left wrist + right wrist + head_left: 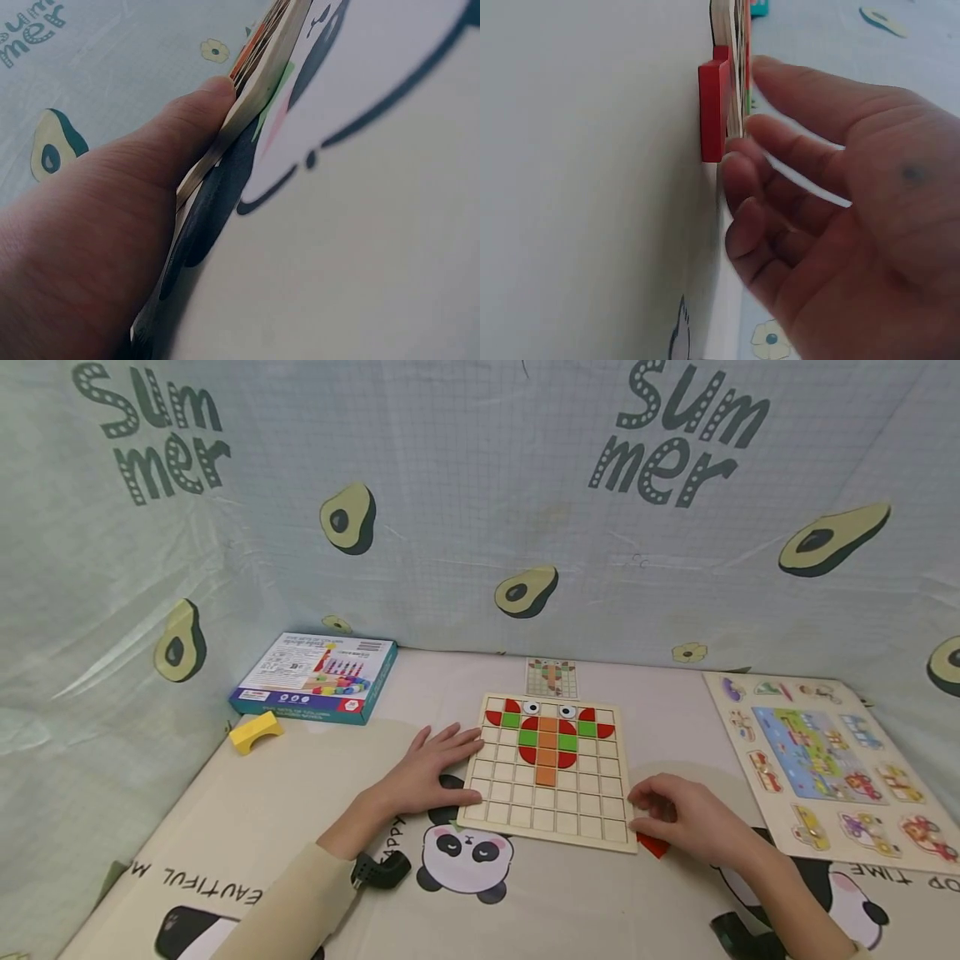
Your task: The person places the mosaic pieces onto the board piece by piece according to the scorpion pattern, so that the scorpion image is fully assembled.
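A square wooden grid board (pixel 517 816) lies on the table in the head view. Red, green and orange tiles (pixel 547 739) and two eye tiles form a figure on its upper half. My left hand (pixel 427 777) rests at the board's left edge, fingers spread and thumb against the rim. At the lower right edge, my right hand (pixel 693 814) touches the rim with thumb and index fingertips, its other fingers loosely curled. Red pieces (pixel 713 112) lie on the table beside that edge, close to the right fingertips and partly hidden by them in the head view.
A small pattern card (pixel 552 678) lies behind the board. To the left are a boxed toy (pixel 315 677) and a yellow arch block (pixel 257 732). A large wooden picture puzzle (pixel 832 768) covers the right side. A patterned cloth wall (pixel 435 527) rises behind the table.
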`<state>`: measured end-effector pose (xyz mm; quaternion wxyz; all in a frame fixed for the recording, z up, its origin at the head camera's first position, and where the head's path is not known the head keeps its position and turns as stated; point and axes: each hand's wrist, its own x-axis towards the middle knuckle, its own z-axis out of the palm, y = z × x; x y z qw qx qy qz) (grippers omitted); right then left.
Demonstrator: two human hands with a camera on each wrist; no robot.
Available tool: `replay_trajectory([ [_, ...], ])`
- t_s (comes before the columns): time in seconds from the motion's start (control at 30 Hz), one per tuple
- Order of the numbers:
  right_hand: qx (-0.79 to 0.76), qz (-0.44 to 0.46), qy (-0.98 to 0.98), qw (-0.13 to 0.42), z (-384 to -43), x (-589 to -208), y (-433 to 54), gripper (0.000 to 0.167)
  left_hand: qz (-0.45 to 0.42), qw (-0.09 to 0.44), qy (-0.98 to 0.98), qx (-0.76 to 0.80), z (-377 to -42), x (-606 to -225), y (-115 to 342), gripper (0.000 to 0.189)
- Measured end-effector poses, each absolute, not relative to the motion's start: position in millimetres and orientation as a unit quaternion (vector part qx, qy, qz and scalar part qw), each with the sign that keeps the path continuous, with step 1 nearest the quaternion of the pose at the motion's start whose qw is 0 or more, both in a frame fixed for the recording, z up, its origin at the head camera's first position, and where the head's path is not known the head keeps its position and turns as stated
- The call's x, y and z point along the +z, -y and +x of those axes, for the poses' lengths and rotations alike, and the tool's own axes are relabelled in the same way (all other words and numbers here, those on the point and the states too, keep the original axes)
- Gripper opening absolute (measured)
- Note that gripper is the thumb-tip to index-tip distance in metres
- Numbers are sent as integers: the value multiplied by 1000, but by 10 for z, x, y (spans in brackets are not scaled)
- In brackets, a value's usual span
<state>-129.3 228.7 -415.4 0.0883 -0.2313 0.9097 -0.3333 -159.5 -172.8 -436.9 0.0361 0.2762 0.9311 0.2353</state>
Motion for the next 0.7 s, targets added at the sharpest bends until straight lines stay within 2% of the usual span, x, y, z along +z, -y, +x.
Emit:
replay_trajectory([
  [0.37, -306, -244, -916, 86, -1192, -4174, -2382, 34, 278, 37, -931, 235, -1615, -4377, 1692, 83],
  [0.7, -291, -285, -908, 102, -1209, -4155, -2455, 26, 274, 39, -932, 235, -1606, -4377, 1711, 84],
])
